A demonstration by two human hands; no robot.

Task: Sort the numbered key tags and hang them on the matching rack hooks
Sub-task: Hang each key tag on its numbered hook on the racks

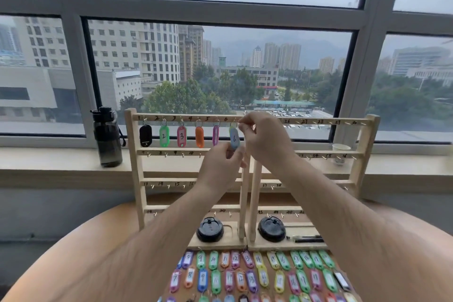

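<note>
Two wooden racks (133, 154) stand side by side on the table, with numbered hooks in rows. Tags hang on the top row: black (145, 135), green 2 (164, 136), pink 3 (181, 136), orange (199, 137), a purple one (215, 135). The blue tag numbered 6 (234, 139) hangs at hook 6. My left hand (224, 164) pinches its lower end. My right hand (266, 140) pinches its ring at the top rail. Rows of coloured numbered tags (257, 274) lie on the table in front of the racks.
A dark water bottle (107, 137) stands on the window sill at the left. A paper cup (341, 148) sits on the sill behind the right rack. Two black lids (210, 229) and a black pen (307, 239) rest on the rack bases.
</note>
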